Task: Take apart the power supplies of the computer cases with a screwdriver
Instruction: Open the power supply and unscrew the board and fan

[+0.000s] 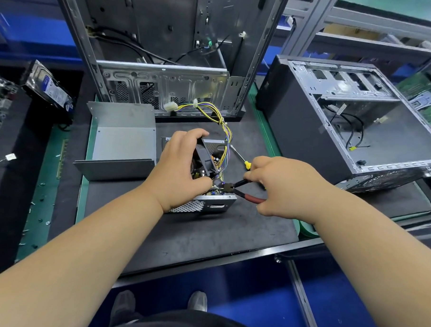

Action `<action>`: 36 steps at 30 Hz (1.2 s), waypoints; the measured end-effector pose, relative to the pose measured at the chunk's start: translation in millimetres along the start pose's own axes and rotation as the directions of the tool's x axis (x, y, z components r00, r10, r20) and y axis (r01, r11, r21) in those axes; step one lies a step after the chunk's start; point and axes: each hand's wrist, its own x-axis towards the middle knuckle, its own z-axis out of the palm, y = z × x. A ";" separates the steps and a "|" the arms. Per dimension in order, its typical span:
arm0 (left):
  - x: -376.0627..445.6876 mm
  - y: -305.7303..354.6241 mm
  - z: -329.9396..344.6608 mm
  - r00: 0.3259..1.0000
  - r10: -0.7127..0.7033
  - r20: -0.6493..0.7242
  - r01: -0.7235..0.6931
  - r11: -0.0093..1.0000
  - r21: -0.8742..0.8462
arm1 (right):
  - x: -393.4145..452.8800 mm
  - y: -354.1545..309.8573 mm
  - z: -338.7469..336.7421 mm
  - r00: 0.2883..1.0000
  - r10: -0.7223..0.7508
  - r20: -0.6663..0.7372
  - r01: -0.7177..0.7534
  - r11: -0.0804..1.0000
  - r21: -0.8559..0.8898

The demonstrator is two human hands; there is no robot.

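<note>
An opened power supply (209, 204) sits on the dark mat in the middle of the bench, its circuit board and yellow and purple wires (224, 129) exposed. My left hand (181, 166) grips the black fan (206, 156) tilted up out of the housing. My right hand (282, 188) holds red-handled pliers (242, 193), whose jaws reach into the near right corner of the supply. A yellow-handled screwdriver (242, 158) lies on the mat just behind my right hand. The removed grey cover (123, 140) stands to the left.
An upright empty case (168, 87) stands behind the supply, and the wires run to it. A second case (347, 119) lies on its side at the right. A hard drive (48, 88) and a circuit board (0, 99) lie far left. Loose screws (38, 205) dot the green strip.
</note>
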 end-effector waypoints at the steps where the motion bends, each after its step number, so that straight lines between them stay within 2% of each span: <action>1: 0.1 0.0 -0.1 1.000 -0.002 0.001 0.002 1.000 0.001 | 0.3 -0.2 -0.4 1.000 0.003 0.004 -0.003 1.000 -0.008; 9: 0.3 -1.4 0.8 1.000 -0.011 0.012 0.011 1.000 0.003 | 4.6 -5.3 -0.1 1.000 -0.015 -0.012 0.013 0.992 -0.126; 20: -0.3 0.2 1.0 1.000 -0.021 0.014 0.021 1.000 -0.010 | 7.0 1.6 2.2 0.998 -0.057 -0.034 0.051 0.986 -0.162; 28: -1.2 -1.0 1.0 1.000 -0.029 0.004 0.029 0.998 -0.047 | 1.5 12.5 2.3 0.997 -0.022 -0.078 0.012 0.992 -0.125; 34: -0.6 0.6 -1.1 0.997 -0.078 0.005 0.078 0.994 -0.081 | -1.0 23.4 3.7 0.989 0.006 -0.148 -0.008 1.000 -0.011; 36: -1.3 5.3 -4.1 0.995 -0.091 -0.029 0.090 0.995 -0.042 | -2.4 23.3 5.9 0.987 0.003 -0.159 -0.002 1.000 0.007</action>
